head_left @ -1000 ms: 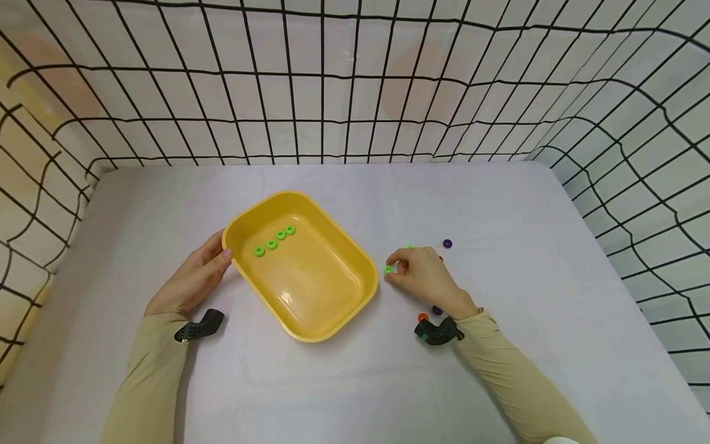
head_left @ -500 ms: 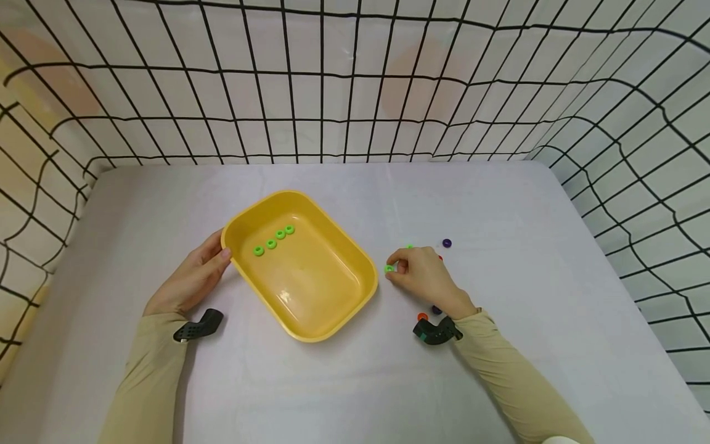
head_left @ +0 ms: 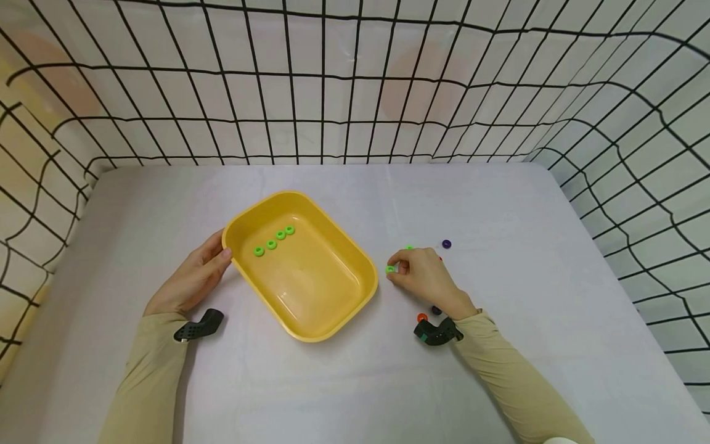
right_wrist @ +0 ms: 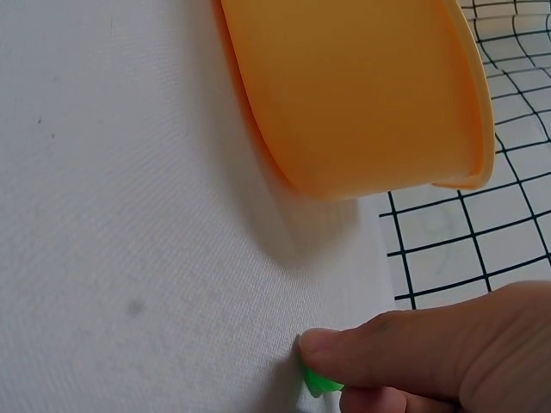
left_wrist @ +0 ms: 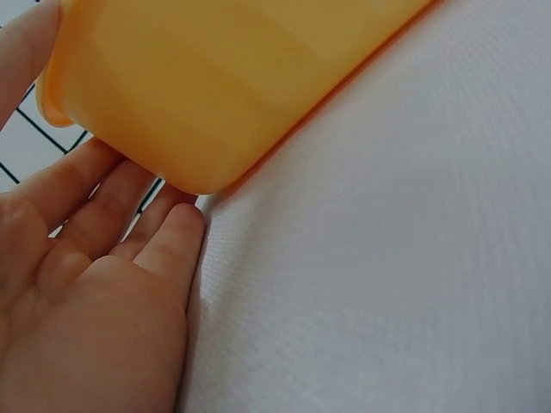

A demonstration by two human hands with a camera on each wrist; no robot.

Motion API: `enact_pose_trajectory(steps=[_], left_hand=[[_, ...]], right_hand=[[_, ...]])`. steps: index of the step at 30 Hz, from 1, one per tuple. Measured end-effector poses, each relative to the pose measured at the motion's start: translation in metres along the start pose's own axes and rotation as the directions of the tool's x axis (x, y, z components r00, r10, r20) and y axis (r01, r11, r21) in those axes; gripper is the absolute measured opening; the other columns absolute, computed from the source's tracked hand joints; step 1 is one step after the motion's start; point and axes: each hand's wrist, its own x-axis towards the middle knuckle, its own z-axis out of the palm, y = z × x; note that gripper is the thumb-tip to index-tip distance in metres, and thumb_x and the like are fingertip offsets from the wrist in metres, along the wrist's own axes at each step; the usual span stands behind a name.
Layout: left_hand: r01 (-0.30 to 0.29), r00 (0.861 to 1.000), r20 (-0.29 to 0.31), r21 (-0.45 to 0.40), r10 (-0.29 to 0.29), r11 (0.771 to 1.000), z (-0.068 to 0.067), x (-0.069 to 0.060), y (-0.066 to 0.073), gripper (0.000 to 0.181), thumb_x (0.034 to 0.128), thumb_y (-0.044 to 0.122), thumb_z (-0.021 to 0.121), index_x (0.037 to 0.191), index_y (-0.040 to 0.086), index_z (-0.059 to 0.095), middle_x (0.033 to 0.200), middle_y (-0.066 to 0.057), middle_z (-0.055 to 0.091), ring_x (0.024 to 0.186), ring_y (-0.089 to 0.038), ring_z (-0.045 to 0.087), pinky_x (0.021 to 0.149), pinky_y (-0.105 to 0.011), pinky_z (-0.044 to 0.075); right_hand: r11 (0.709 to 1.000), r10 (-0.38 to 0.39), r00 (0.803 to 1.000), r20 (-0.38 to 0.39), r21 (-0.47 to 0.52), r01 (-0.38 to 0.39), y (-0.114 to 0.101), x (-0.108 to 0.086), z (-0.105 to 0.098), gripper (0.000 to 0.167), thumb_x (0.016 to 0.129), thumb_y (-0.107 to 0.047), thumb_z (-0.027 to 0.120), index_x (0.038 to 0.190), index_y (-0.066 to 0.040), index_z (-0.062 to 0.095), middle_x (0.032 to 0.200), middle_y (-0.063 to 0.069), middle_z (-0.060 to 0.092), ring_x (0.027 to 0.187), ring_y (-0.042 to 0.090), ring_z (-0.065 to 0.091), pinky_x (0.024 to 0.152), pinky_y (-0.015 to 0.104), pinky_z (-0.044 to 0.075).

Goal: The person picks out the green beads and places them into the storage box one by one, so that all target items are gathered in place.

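A yellow tray [head_left: 310, 277] stands tilted round on the white cloth, with several green rings [head_left: 272, 245] in a slanting row inside it. My left hand [head_left: 195, 274] holds the tray's left corner, thumb on the rim and fingers around the outer wall [left_wrist: 189, 103]. To the right of the tray, my right hand [head_left: 427, 277] pinches a green ring [head_left: 390, 269] between thumb and forefinger. The right wrist view shows that green ring [right_wrist: 323, 384] partly hidden under the thumb, close to the cloth.
Around my right hand lie another green ring [head_left: 409, 247], a purple ring [head_left: 446, 244], a partly covered red piece [head_left: 440, 258], an orange-red ring [head_left: 422, 317] and a dark purple one [head_left: 436, 310]. Black wire mesh [head_left: 323, 120] borders the table's back and sides.
The pinched green ring and my right fingertips have shifted very slightly to the right. My left hand and the tray have stayed in place.
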Motion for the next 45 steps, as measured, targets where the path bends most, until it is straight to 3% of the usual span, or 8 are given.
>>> enact_pose_trajectory(steps=[11,18,21,25,30,35,40,45], left_hand=[[0.013,1.000,-0.002,0.003,-0.013,1.000,0.006,0.005,0.002,0.069,0.1052,0.024,0.048,0.159,0.008,0.008,0.164,-0.013,0.012,0.150,-0.030,0.012,0.124,-0.049,0.006],[0.023,1.000,-0.006,0.010,-0.023,1.000,0.008,0.010,0.003,0.070,0.1051,0.024,0.049,0.159,0.009,0.008,0.165,-0.011,0.011,0.152,-0.030,0.011,0.124,-0.049,0.008],[0.020,1.000,-0.018,0.005,-0.020,1.000,0.008,0.009,0.004,0.070,0.1051,0.023,0.049,0.159,0.009,0.008,0.165,-0.011,0.011,0.152,-0.029,0.011,0.124,-0.049,0.007],[0.017,0.999,-0.032,0.007,-0.017,1.000,0.007,0.005,0.003,0.070,0.1052,0.023,0.049,0.159,0.009,0.007,0.165,-0.011,0.010,0.152,-0.030,0.010,0.124,-0.049,0.007],[0.003,0.999,-0.043,0.012,-0.003,1.000,0.008,0.002,0.003,0.068,0.1054,0.024,0.048,0.159,0.009,0.009,0.165,-0.011,0.013,0.151,-0.029,0.013,0.124,-0.048,0.009],[-0.005,0.999,-0.051,0.018,0.006,1.000,0.012,0.003,0.003,0.068,0.1053,0.024,0.048,0.159,0.009,0.010,0.164,-0.011,0.015,0.150,-0.028,0.016,0.124,-0.045,0.013],[-0.006,1.000,-0.027,-0.007,0.006,1.000,0.019,0.007,0.003,0.067,0.1055,0.021,0.048,0.159,0.008,0.009,0.165,-0.011,0.012,0.152,-0.027,0.013,0.124,-0.044,0.011],[-0.017,1.000,0.000,-0.005,0.017,1.000,0.026,0.017,0.004,0.066,0.1050,0.023,0.049,0.159,0.010,0.013,0.164,-0.009,0.016,0.151,-0.025,0.016,0.125,-0.045,0.011]], right_hand=[[1.000,-0.009,1.000,0.012,0.009,0.009,0.007,0.000,-0.006,0.014,0.083,-0.009,0.077,0.093,0.000,0.074,0.062,-0.002,0.055,0.056,0.009,0.044,0.056,0.021,0.038],[1.000,0.017,1.000,-0.024,0.025,-0.016,0.009,0.008,-0.028,0.017,0.084,-0.008,0.075,0.099,0.001,0.073,0.064,0.000,0.058,0.052,0.010,0.044,0.055,0.022,0.039],[1.000,-0.029,0.999,-0.046,-0.008,0.028,0.001,0.020,-0.042,0.017,0.085,-0.008,0.075,0.099,0.001,0.074,0.065,0.001,0.059,0.054,0.011,0.045,0.056,0.023,0.040],[0.989,-0.129,0.991,-0.031,-0.072,0.126,-0.031,0.044,-0.056,0.018,0.086,-0.011,0.076,0.101,0.000,0.074,0.066,0.003,0.059,0.056,0.013,0.047,0.054,0.023,0.039],[0.957,-0.233,0.965,0.116,-0.148,0.249,-0.087,0.079,-0.056,0.022,0.089,-0.015,0.073,0.107,-0.002,0.074,0.069,0.004,0.061,0.059,0.014,0.050,0.053,0.022,0.039],[0.912,-0.284,0.909,0.304,-0.207,0.354,-0.130,0.109,-0.030,0.024,0.092,-0.016,0.071,0.112,-0.004,0.072,0.082,0.004,0.068,0.070,0.015,0.057,0.059,0.022,0.048],[0.886,-0.277,0.866,0.417,-0.237,0.397,-0.149,0.125,0.002,0.021,0.091,-0.016,0.071,0.110,-0.008,0.073,0.101,0.003,0.072,0.083,0.015,0.063,0.072,0.027,0.056],[0.867,-0.269,0.849,0.454,-0.269,0.419,-0.149,0.125,0.021,0.017,0.090,-0.016,0.070,0.106,-0.011,0.073,0.105,0.001,0.072,0.089,0.017,0.064,0.078,0.029,0.057]])
